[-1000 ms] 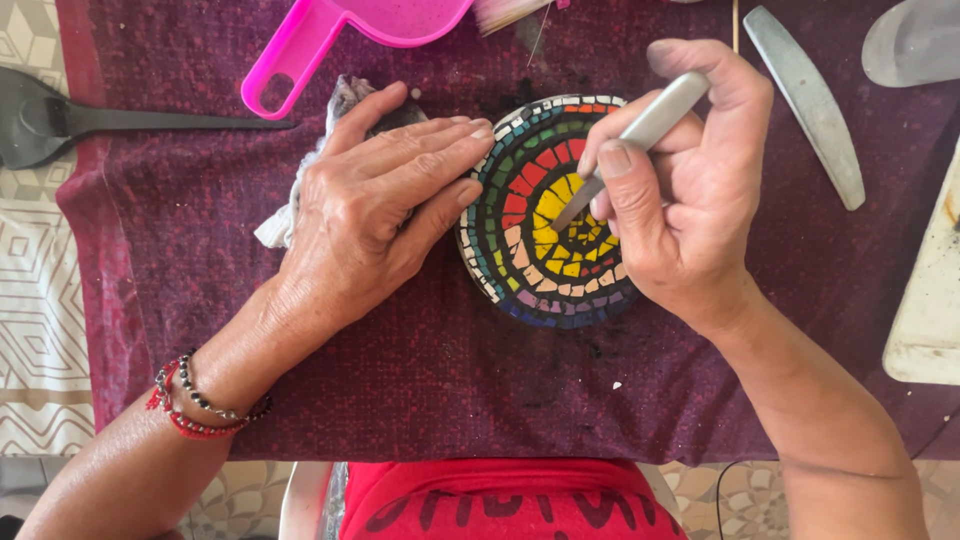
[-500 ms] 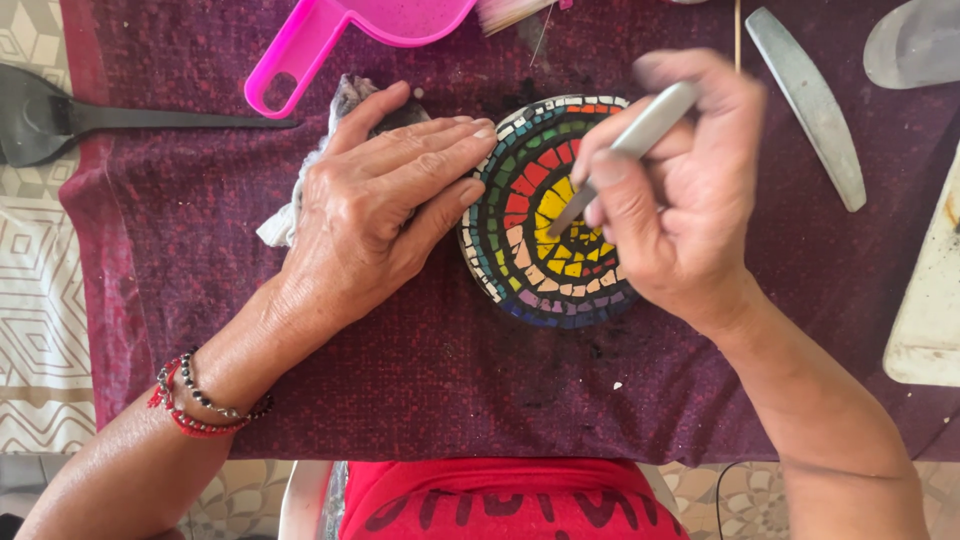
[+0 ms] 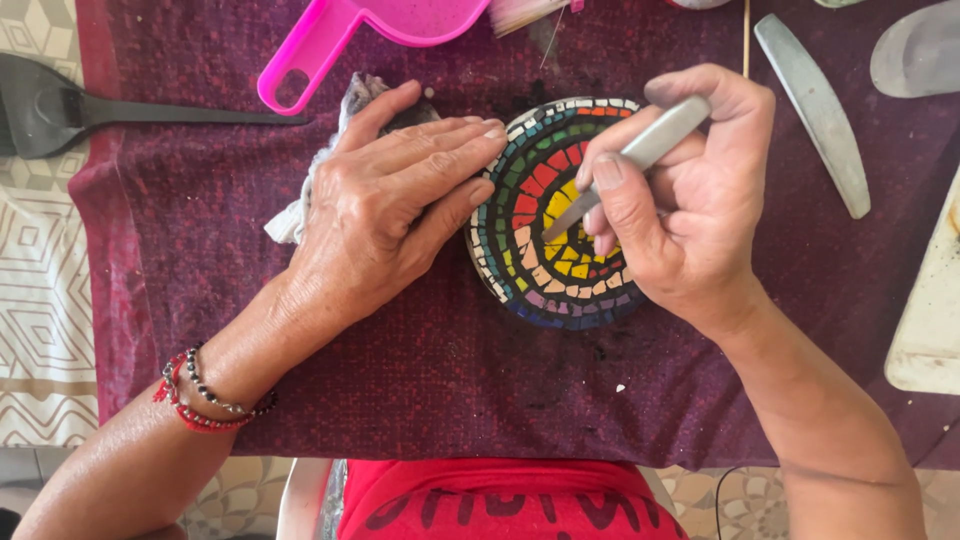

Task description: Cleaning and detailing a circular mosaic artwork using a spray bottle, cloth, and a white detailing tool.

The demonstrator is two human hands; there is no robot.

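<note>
While my right hand point(image 3: 690, 210) pinches the slim grey metal pick point(image 3: 628, 160), it hides part of the round rainbow mosaic disc point(image 3: 545, 215). My left hand point(image 3: 385, 210) lies flat, gripping nothing, half covering a crumpled grey rag point(image 3: 325, 150).

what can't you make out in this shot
Head view:
- Mosaic disc: right part hidden by right hand.
- Tool: tip too small to tell its shape.
- Rag: mostly under left hand.
- Pink scoop: bowl cut off by top edge.
</note>
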